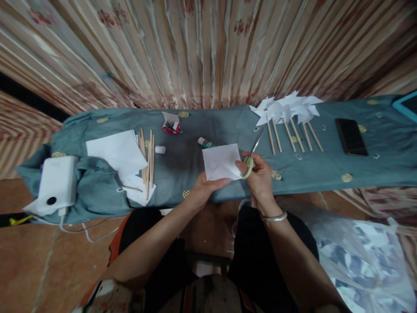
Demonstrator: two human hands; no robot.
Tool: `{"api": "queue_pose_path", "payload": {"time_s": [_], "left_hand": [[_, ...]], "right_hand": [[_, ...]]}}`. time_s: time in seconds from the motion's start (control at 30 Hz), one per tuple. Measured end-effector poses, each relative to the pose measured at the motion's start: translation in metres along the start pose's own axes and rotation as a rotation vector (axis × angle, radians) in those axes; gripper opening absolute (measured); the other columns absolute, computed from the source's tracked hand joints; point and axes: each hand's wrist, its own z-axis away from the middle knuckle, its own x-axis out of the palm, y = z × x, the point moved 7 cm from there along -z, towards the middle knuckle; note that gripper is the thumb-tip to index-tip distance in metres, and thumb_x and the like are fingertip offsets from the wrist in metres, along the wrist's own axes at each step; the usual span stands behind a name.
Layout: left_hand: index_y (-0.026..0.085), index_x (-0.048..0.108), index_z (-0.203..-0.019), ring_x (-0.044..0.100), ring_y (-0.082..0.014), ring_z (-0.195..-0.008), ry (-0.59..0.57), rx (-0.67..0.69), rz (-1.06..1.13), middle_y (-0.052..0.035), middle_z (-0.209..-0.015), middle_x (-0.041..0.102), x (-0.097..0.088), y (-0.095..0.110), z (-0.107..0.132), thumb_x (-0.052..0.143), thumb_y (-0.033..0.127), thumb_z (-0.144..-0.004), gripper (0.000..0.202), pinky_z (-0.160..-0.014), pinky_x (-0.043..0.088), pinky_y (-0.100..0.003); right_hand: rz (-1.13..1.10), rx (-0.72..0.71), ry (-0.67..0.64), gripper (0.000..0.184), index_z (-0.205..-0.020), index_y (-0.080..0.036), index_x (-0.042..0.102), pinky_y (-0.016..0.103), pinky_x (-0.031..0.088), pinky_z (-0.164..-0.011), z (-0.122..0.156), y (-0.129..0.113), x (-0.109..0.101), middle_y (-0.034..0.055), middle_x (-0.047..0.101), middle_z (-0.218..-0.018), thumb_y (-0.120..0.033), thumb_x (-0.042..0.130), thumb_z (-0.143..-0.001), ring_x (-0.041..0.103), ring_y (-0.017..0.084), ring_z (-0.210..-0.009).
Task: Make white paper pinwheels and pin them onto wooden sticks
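Observation:
My left hand (204,190) holds a white square of paper (221,161) by its near edge, fingers closed under it. My right hand (259,173) grips a pair of scissors (252,152) with pale green handles, blades pointing away just right of the paper. A silver bangle sits on my right wrist. Both hands hover over the near edge of the blue-grey cloth (192,161) that covers the low table.
Several white paper pinwheels on wooden sticks (289,117) lie at the right, a black phone (351,136) beyond them. Loose wooden sticks (147,158) and white sheets (117,151) lie left, with a white box (58,181), a red pin box (171,126), a glue stick (206,142). A plastic bag (361,252) lies on the floor.

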Motion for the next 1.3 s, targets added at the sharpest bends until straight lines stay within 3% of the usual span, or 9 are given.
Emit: {"api": "queue_pose_path", "payload": {"time_s": [0.13, 0.3, 0.57, 0.83, 1.03, 1.3], "left_hand": [[0.020, 0.069, -0.103, 0.063, -0.0290, -0.116, 0.158, 0.050, 0.000, -0.0087, -0.120, 0.071, -0.007, 0.001, -0.004, 0.083, 0.039, -0.062, 0.048, -0.103, 0.049, -0.045], [0.015, 0.069, -0.099, 0.066, -0.0281, -0.108, 0.190, 0.118, 0.013, -0.0110, -0.111, 0.074, -0.016, 0.014, -0.013, 0.081, 0.039, -0.065, 0.043, -0.095, 0.053, -0.042], [0.013, 0.072, -0.095, 0.070, -0.0235, -0.092, 0.252, 0.202, 0.053, -0.0098, -0.101, 0.076, -0.031, 0.021, -0.018, 0.086, 0.034, -0.060, 0.044, -0.090, 0.053, -0.038], [0.016, 0.074, -0.086, 0.069, -0.0207, -0.083, 0.335, 0.234, 0.150, -0.0068, -0.092, 0.077, -0.040, 0.033, -0.021, 0.087, 0.031, -0.056, 0.036, -0.080, 0.053, -0.032], [0.015, 0.073, -0.086, 0.070, -0.0206, -0.083, 0.335, 0.289, 0.192, -0.0060, -0.087, 0.076, -0.043, 0.048, -0.026, 0.085, 0.025, -0.055, 0.034, -0.078, 0.053, -0.031], [0.015, 0.072, -0.087, 0.069, -0.0181, -0.076, 0.312, 0.295, 0.198, -0.0040, -0.083, 0.075, -0.044, 0.046, -0.029, 0.084, 0.023, -0.055, 0.035, -0.070, 0.053, -0.028]], "right_hand": [[-0.035, 0.021, -0.049, 0.042, -0.087, -0.024, 0.061, 0.026, 0.040, -0.059, 0.007, -0.003, 0.015, -0.0075, 0.055, -0.064, -0.046, 0.082, -0.057, 0.048, 0.011, -0.059], [-0.110, 0.066, -0.069, 0.049, -0.087, -0.024, 0.062, 0.027, 0.044, -0.061, 0.012, 0.000, 0.021, -0.0065, 0.061, -0.065, -0.044, 0.086, -0.050, 0.051, 0.012, -0.061], [-0.044, 0.045, -0.189, 0.040, -0.083, -0.022, 0.062, 0.024, 0.040, -0.055, 0.021, 0.003, 0.024, -0.0076, 0.058, -0.061, -0.042, 0.086, -0.057, 0.048, 0.010, -0.056], [0.018, 0.048, -0.328, 0.043, -0.097, -0.023, 0.066, 0.025, 0.047, -0.059, 0.033, -0.001, 0.020, -0.0007, 0.071, -0.071, -0.050, 0.081, -0.067, 0.062, 0.013, -0.063], [0.121, 0.076, -0.554, 0.041, -0.103, -0.022, 0.068, 0.029, 0.051, -0.072, 0.052, 0.013, 0.026, 0.0022, 0.072, -0.082, -0.050, 0.076, -0.075, 0.066, 0.016, -0.075], [0.124, 0.226, -0.716, 0.048, -0.097, -0.018, 0.070, 0.026, 0.047, -0.060, 0.062, 0.026, 0.032, 0.0001, 0.064, -0.072, -0.060, 0.074, -0.073, 0.056, 0.011, -0.061]]}}
